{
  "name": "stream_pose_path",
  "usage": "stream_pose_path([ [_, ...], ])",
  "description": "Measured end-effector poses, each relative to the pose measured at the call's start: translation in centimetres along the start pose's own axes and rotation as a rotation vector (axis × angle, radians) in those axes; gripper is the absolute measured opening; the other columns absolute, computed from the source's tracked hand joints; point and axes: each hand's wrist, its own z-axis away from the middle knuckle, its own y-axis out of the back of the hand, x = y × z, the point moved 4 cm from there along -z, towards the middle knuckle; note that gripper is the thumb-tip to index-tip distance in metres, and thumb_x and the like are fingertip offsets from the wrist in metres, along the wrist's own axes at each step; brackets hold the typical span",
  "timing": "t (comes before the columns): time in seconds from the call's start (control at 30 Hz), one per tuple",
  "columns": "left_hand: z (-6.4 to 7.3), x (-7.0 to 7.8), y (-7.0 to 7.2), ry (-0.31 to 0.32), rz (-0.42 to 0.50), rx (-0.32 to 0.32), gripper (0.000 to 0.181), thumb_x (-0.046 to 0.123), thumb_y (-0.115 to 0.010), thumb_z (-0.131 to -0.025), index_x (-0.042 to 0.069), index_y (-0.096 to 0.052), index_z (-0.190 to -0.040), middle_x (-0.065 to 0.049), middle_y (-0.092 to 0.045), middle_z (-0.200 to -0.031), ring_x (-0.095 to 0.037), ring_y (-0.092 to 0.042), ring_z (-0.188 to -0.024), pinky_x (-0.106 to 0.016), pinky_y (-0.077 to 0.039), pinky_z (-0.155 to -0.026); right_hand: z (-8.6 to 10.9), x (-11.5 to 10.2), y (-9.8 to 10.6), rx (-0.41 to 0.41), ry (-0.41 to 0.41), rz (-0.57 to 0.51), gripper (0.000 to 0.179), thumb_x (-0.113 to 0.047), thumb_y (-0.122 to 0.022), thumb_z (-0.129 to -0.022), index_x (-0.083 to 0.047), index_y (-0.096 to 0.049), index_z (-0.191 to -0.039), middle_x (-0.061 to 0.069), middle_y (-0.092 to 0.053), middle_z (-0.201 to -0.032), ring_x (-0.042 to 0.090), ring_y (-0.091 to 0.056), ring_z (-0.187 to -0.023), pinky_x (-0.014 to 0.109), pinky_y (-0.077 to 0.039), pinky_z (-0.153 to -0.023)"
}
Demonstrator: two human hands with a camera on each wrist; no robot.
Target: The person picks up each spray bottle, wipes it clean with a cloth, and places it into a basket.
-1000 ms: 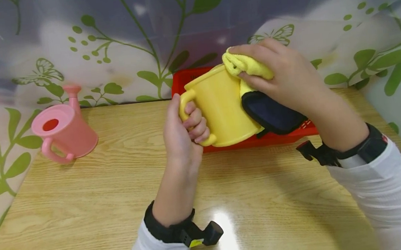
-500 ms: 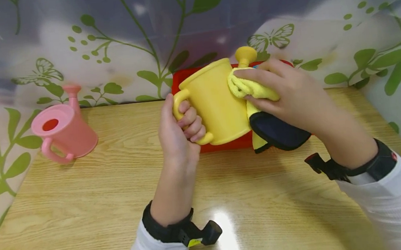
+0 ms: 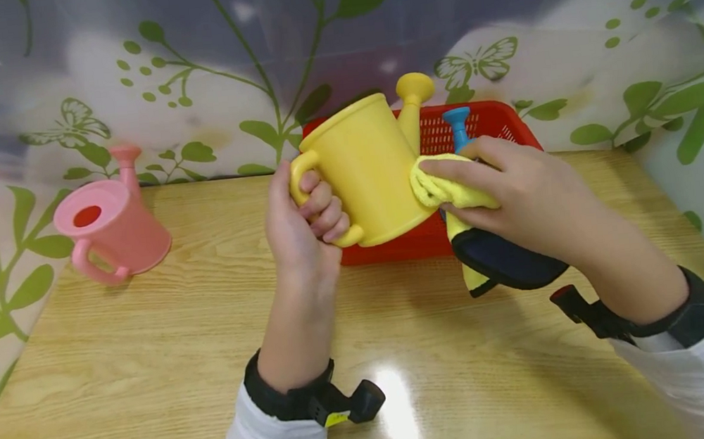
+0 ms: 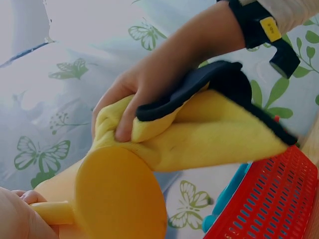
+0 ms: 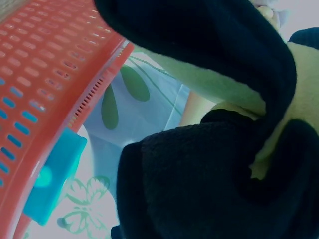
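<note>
My left hand grips the handle of a yellow watering can, which is held tilted above the table with its spout up and to the right. Bunched in my right hand is a yellow cloth with a dark blue side, pressed against the can's right wall near the base. In the left wrist view the can's round bottom faces the camera, and the cloth hangs in folds along its edge. Dark folds of the cloth fill much of the right wrist view and hide the right fingers there.
Behind the can stands a red perforated basket, with a blue watering can spout showing inside it. A pink watering can stands on the wooden table at the left. A leaf-patterned curtain closes off the back.
My right hand has brought the cloth down from the can's rim along its side toward the base. The can has shifted slightly left and up, uncovering its spout and the blue one.
</note>
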Motion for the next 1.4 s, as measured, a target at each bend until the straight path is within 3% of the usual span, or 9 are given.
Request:
stream_pose_path([
  [0.2, 0.0, 0.1, 0.0, -0.007, 0.006, -0.013, 0.042, 0.033, -0.032, -0.104, 0.019, -0.035, -0.065, 0.012, -0.029, -0.045, -0.001, -0.024, -0.035, -0.016, -0.016, -0.04, 1.1, -0.6, 0.7, -0.041, 0.056, -0.001, 0.06, -0.004, -0.084, -0.065, -0.014, -0.064, -0.121, 0.01, -0.056, -0.086, 0.019, -0.051, -0.063, 0.029, -0.041, -0.049],
  [0.6, -0.1, 0.0, -0.1, 0.007, 0.025, -0.037, 0.043, 0.034, -0.03, -0.104, 0.019, -0.036, -0.064, 0.012, -0.029, -0.044, -0.001, -0.024, -0.034, -0.016, -0.015, -0.039, 2.1, -0.9, 1.6, -0.088, 0.048, -0.014, 0.063, -0.005, -0.083, -0.064, -0.014, -0.063, -0.123, 0.01, -0.059, -0.088, 0.018, -0.05, -0.062, 0.03, -0.041, -0.051],
  [0.77, 0.0, -0.1, -0.2, 0.01, 0.005, -0.042, 0.043, 0.034, -0.03, -0.104, 0.019, -0.036, -0.064, 0.013, -0.029, -0.044, -0.001, -0.024, -0.034, -0.016, -0.016, -0.039, 2.1, -0.8, 1.3, -0.043, 0.036, -0.025, 0.031, -0.029, -0.06, -0.094, -0.014, -0.064, -0.121, 0.009, -0.058, -0.086, 0.016, -0.046, -0.061, 0.028, -0.038, -0.05],
  [0.87, 0.0, -0.1, -0.1, 0.007, -0.008, -0.038, 0.043, 0.035, -0.03, -0.104, 0.019, -0.036, -0.064, 0.013, -0.029, -0.044, -0.001, -0.024, -0.035, -0.016, -0.016, -0.04, 1.9, -0.6, 1.0, -0.019, 0.005, -0.028, 0.044, -0.043, -0.039, -0.101, -0.014, -0.065, -0.12, 0.009, -0.058, -0.087, 0.016, -0.048, -0.062, 0.028, -0.039, -0.05],
  [0.9, 0.0, -0.1, -0.1, 0.006, -0.012, -0.037, 0.044, 0.035, -0.03, -0.104, 0.019, -0.036, -0.064, 0.013, -0.028, -0.045, -0.001, -0.024, -0.035, -0.016, -0.016, -0.04, 1.7, -0.5, 0.9, -0.017, -0.009, -0.031, 0.045, -0.044, -0.039, -0.1, -0.014, -0.065, -0.121, 0.009, -0.058, -0.087, 0.016, -0.048, -0.063, 0.029, -0.04, -0.051],
  [1.0, 0.1, -0.1, -0.2, 0.007, -0.02, -0.04, 0.044, 0.036, -0.03, -0.104, 0.019, -0.036, -0.064, 0.013, -0.028, -0.045, -0.001, -0.024, -0.035, -0.017, -0.016, -0.04, 1.2, -0.3, 0.7, -0.028, -0.066, -0.047, 0.037, -0.035, -0.065, -0.092, -0.013, -0.065, -0.122, 0.009, -0.058, -0.089, 0.018, -0.051, -0.069, 0.03, -0.043, -0.055],
  [1.1, 0.1, -0.2, -0.4, 0.014, -0.021, -0.045, 0.044, 0.036, -0.03, -0.104, 0.019, -0.036, -0.064, 0.013, -0.028, -0.044, -0.001, -0.024, -0.035, -0.016, -0.016, -0.04, 0.5, 0.2, 0.5, -0.056, -0.147, -0.058, 0.048, -0.019, -0.08, -0.079, -0.014, -0.063, -0.123, 0.01, -0.057, -0.091, 0.019, -0.05, -0.075, 0.034, -0.044, -0.061],
  [1.23, 0.1, -0.3, -0.5, 0.025, -0.027, -0.044, 0.045, 0.037, -0.03, -0.104, 0.019, -0.036, -0.064, 0.013, -0.028, -0.044, -0.001, -0.024, -0.034, -0.016, -0.015, -0.039, -0.8, 0.9, 0.3, -0.078, -0.231, -0.07, 0.048, -0.015, -0.079, -0.079, -0.015, -0.062, -0.125, 0.01, -0.057, -0.095, 0.022, -0.05, -0.079, 0.038, -0.043, -0.066],
  [1.4, 0.2, -0.5, -0.4, 0.025, -0.035, -0.042, 0.044, 0.036, -0.03, -0.104, 0.019, -0.036, -0.064, 0.013, -0.028, -0.044, -0.001, -0.024, -0.034, -0.016, -0.015, -0.04, -2.3, 1.7, 0.3, -0.08, -0.246, -0.078, 0.043, -0.016, -0.075, -0.084, -0.015, -0.062, -0.125, 0.013, -0.059, -0.101, 0.026, -0.053, -0.082, 0.043, -0.046, -0.068],
])
